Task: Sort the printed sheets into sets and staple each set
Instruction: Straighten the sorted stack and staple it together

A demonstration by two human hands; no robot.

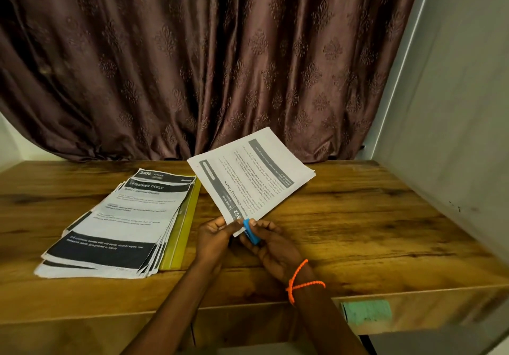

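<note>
left hand pinches near corner of sheet set | right hand grips blue stapler clamped on that corner | set raised, tilted above tabletop | paper stack left of hands, on yellow folder

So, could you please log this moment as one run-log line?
step: stapling set | left hand: holds paper set corner | right hand: grips blue stapler on corner | stack: on table
</note>
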